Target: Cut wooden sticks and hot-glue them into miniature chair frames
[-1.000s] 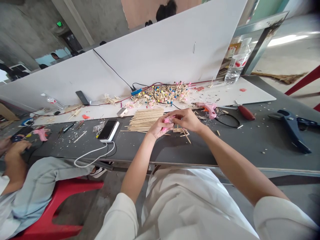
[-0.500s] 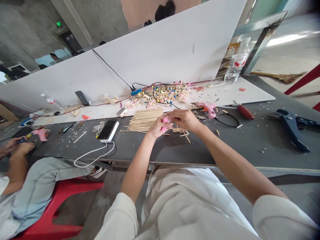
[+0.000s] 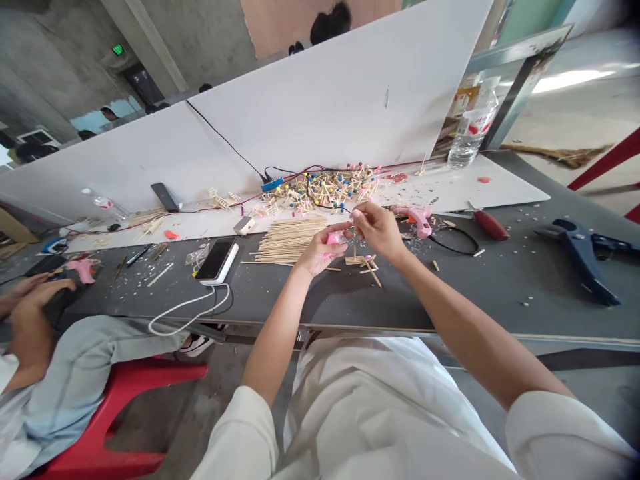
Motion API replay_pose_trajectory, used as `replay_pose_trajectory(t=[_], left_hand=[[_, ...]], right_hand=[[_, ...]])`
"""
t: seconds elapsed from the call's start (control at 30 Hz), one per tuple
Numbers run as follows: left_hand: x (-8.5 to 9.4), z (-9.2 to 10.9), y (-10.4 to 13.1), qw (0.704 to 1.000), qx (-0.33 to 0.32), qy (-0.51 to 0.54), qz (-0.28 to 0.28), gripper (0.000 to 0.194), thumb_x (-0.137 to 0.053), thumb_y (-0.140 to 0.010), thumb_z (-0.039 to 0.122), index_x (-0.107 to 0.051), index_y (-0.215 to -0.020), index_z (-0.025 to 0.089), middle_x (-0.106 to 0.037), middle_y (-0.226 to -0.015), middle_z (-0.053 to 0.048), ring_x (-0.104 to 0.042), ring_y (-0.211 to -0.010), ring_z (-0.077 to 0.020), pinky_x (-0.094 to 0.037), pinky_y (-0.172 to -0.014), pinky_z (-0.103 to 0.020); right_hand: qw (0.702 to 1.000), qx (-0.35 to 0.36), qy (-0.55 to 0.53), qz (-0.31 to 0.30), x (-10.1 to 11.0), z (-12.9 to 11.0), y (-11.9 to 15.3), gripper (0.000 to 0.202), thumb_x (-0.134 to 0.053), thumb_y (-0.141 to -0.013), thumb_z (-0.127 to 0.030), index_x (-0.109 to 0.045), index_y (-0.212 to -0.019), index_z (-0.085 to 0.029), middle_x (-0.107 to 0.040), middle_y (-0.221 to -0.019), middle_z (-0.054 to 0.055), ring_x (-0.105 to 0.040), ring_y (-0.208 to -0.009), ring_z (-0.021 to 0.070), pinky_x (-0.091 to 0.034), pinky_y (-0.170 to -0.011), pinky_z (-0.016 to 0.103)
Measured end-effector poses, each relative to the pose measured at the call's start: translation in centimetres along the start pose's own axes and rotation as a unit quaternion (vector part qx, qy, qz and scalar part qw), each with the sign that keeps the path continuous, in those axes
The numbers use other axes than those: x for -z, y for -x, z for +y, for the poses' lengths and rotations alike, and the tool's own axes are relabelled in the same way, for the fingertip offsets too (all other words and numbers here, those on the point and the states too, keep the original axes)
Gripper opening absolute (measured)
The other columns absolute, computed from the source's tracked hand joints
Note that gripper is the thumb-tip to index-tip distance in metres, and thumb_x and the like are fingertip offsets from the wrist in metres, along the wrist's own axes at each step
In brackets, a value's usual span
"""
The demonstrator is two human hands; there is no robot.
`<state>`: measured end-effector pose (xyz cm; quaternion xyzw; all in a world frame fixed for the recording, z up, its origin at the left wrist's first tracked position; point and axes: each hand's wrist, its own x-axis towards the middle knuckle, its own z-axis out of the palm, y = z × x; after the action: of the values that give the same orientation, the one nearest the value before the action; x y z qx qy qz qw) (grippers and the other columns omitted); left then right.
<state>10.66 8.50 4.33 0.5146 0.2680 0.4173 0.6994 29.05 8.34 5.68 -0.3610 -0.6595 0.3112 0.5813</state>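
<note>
My left hand [image 3: 319, 255] is closed around a pink clay-like lump [image 3: 333, 245] in clear plastic film, above the dark tabletop. To its right and slightly higher, my right hand [image 3: 379, 230] pinches a small pink piece [image 3: 356, 214] between thumb and fingertips. The two hands are a little apart. A small assembly of short sticks [image 3: 363, 261] lies below my right hand. Just left of my left hand is a bundle of thin wooden sticks [image 3: 283, 241]. Behind both hands stretches a heap of short sticks with coloured ball ends [image 3: 330, 187].
A pink glue gun [image 3: 421, 221], a red-handled tool [image 3: 491, 225] and blue cutters [image 3: 583, 253] lie to the right. At left are a white device with cable [image 3: 217, 261] and a co-worker's hands [image 3: 43, 293]. A water bottle [image 3: 474, 127] stands at the back right.
My right hand has drawn away from the left, and a small pink piece now shows at its fingertips. The left hand stays in place. The co-worker's hands have shifted slightly.
</note>
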Motion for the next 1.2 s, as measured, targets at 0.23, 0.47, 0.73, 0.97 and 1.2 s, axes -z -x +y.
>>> replay_pose_trajectory(t=[0.23,0.47,0.73,0.97,1.2], left_hand=[[0.5,-0.5,-0.4,0.995,-0.048,-0.068,0.053,0.055,-0.09,-0.063,0.029,-0.073,-0.114,0.021,-0.071,-0.1,-0.006,-0.05,-0.065,-0.008,-0.033,-0.055,-0.023],[0.5,-0.7,-0.3,0.952,-0.113,-0.246,0.14,0.041,-0.083,-0.074,0.051,-0.073,-0.095,0.017,-0.061,-0.072,0.001,-0.052,-0.063,-0.0101,-0.039,-0.062,-0.024],[0.5,-0.7,0.0,0.836,-0.114,-0.526,0.103,0.063,-0.048,-0.097,0.063,-0.059,-0.057,0.016,-0.048,-0.051,0.001,-0.044,-0.053,-0.0118,-0.027,-0.057,-0.028],[1.0,-1.4,-0.3,0.846,-0.064,-0.526,0.058,0.015,-0.066,-0.084,0.029,-0.072,-0.08,0.016,-0.067,-0.069,-0.002,-0.058,-0.064,-0.014,-0.038,-0.063,-0.025],[0.5,-0.8,0.1,0.813,-0.074,-0.573,0.068,0.028,-0.062,-0.09,0.036,-0.072,-0.072,0.017,-0.06,-0.059,0.0,-0.049,-0.055,-0.0142,-0.033,-0.061,-0.028]], right_hand=[[0.996,-0.043,-0.07,0.029,0.4,0.3,-0.6,0.041,-0.067,-0.09,-0.057,-0.07,-0.101,-0.018,-0.071,-0.083,0.004,-0.058,-0.051,0.0106,-0.043,-0.046,0.025],[0.996,-0.066,-0.055,0.003,0.4,-0.3,-0.5,0.049,-0.064,-0.089,-0.067,-0.063,-0.082,-0.019,-0.072,-0.072,0.006,-0.058,-0.049,0.012,-0.045,-0.046,0.025],[0.996,-0.079,-0.01,0.047,0.7,0.7,-0.7,0.033,-0.068,-0.089,-0.049,-0.073,-0.097,-0.017,-0.071,-0.075,0.004,-0.059,-0.053,0.012,-0.045,-0.047,0.024],[0.986,-0.131,-0.083,0.055,0.2,0.6,-0.7,0.048,-0.053,-0.093,-0.072,-0.05,-0.092,-0.024,-0.072,-0.072,0.002,-0.062,-0.049,0.0119,-0.048,-0.045,0.023],[0.997,-0.033,0.07,0.02,0.5,0.9,-0.5,0.045,-0.063,-0.092,-0.062,-0.067,-0.077,-0.019,-0.06,-0.055,-0.001,-0.053,-0.046,0.0123,-0.041,-0.046,0.025]])
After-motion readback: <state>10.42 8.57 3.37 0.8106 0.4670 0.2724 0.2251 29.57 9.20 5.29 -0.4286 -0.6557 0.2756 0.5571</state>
